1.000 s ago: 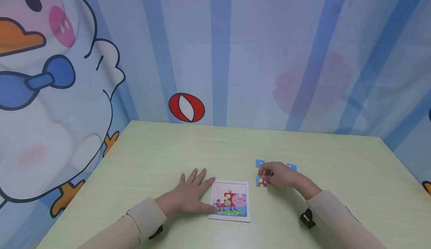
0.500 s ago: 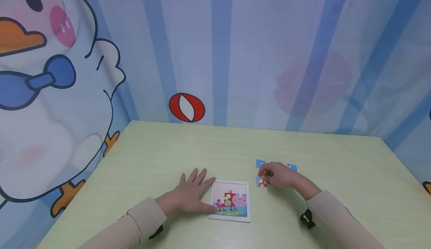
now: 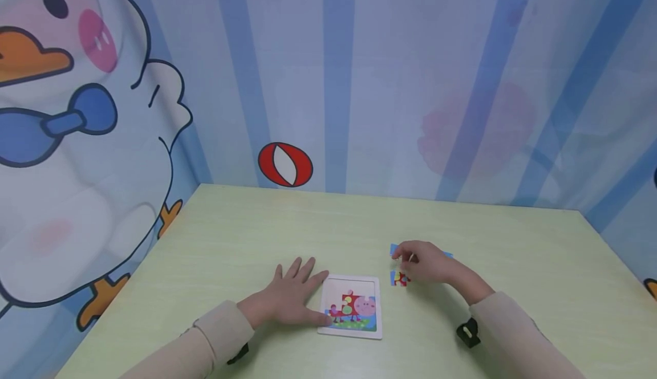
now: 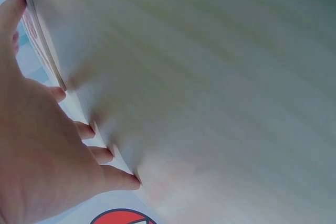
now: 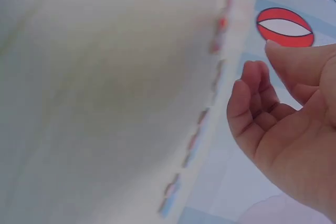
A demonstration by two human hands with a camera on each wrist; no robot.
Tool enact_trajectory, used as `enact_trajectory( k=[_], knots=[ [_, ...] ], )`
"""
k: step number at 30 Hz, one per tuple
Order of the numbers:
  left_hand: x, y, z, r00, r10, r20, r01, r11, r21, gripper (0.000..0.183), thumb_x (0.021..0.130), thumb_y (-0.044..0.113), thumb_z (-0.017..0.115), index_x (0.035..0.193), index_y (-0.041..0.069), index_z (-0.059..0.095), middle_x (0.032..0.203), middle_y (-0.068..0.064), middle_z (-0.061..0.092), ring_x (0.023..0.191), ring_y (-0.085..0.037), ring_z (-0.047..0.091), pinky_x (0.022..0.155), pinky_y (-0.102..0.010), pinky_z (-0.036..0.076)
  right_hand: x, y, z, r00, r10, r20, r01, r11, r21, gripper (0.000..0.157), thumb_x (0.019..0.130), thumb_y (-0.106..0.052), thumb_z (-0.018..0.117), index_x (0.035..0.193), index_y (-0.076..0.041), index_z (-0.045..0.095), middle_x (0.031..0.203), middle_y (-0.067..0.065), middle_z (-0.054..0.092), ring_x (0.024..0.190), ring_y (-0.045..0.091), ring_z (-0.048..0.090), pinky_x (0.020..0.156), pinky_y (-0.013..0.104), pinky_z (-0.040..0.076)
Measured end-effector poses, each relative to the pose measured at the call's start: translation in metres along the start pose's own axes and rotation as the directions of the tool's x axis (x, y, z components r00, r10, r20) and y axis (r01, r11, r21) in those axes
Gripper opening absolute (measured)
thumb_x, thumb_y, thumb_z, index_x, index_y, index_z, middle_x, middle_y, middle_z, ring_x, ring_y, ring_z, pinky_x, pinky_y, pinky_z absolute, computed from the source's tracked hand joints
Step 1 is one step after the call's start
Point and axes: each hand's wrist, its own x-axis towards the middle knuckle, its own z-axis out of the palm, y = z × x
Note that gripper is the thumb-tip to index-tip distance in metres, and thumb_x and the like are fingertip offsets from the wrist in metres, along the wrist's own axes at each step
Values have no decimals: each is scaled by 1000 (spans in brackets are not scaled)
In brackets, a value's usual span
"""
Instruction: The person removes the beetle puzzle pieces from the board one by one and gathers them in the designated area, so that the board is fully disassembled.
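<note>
A small square jigsaw tray (image 3: pixel 336 289) lies flat on the table. Its lower and right parts hold joined pieces showing a pink pig in red on grass; the upper left is bare white. My left hand (image 3: pixel 287 299) is spread beside it, thumb on the lower left corner, index fingertip at the upper left corner. To the right, my right hand (image 3: pixel 428 262) hovers close over loose jigsaw pieces, thumb and fingers apart with nothing between them in the right wrist view. A red-and-yellow jigsaw piece (image 3: pixel 399 278) shows below the fingers; the hand partly hides several others.
The pale green table (image 3: pixel 287 219) ends at a blue striped cloth backdrop (image 3: pixel 380 94) printed with a large duck and a red ball. In the right wrist view, loose pieces (image 5: pixel 194 135) lie in a line along the table, seen nearly edge-on.
My right hand has risen slightly from the pieces, and its thumb and fingers have parted. My left hand and the tray stay in place.
</note>
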Motion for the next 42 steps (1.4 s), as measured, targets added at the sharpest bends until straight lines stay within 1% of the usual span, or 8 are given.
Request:
enact_trajectory(
  k=[4,7,15,19,21,30,37,42],
  knots=[
    [0,-1,0,1000,1,3,-1,1000,-3,95,80,74,54,154,20,26,161,-15,10,146,-42,4,109,-69,8,1,-8,-5,998,-60,-34,60,998,10,15,93,-4,59,108,-2,64,90,2,58,78,15,52,68,29,46],
    [1,-1,1,1000,0,4,0,1000,-3,95,80,74,53,154,20,26,161,-14,10,147,-42,3,109,-69,8,1,-18,-6,995,-90,-32,90,996,20,18,94,-7,59,111,-2,63,92,2,58,82,15,53,69,29,47],
    [4,-2,3,1000,-12,6,12,1000,0,96,80,76,52,154,21,25,162,-13,9,147,-41,3,110,-69,7,2,-42,4,988,-144,53,137,984,114,25,94,-10,62,117,0,59,98,7,58,81,17,55,63,27,50],
    [4,-2,3,1000,-17,8,17,1000,5,96,79,76,52,154,22,26,162,-13,10,147,-41,4,110,-69,8,5,-50,14,983,-159,97,145,981,131,28,92,-9,64,118,-1,59,103,12,59,86,18,57,69,27,51],
    [4,-2,3,1000,-18,9,18,1000,5,96,79,76,52,154,22,26,162,-13,10,147,-41,4,109,-69,8,7,-53,19,980,-165,113,151,981,122,29,91,-9,66,118,-1,60,104,13,60,90,17,57,76,28,50],
    [4,-1,1,1000,-12,9,12,1000,9,95,80,76,52,154,22,26,162,-14,10,146,-42,4,109,-70,8,14,-63,34,971,-145,189,125,985,118,34,86,-6,71,119,-6,60,109,8,61,94,20,57,80,31,49],
    [2,0,0,1000,-9,8,9,1000,6,94,81,73,54,153,20,28,161,-15,12,146,-43,6,109,-70,9,17,-65,42,966,-126,225,103,988,112,35,86,-4,69,119,-8,60,110,5,60,96,19,56,81,32,50],
    [2,1,-1,1000,-10,8,10,1000,6,94,80,73,54,153,20,28,161,-15,12,146,-43,6,109,-70,9,18,-65,48,966,-75,246,49,993,109,37,83,-7,73,118,-11,61,108,1,58,94,18,54,79,31,50]
  ],
)
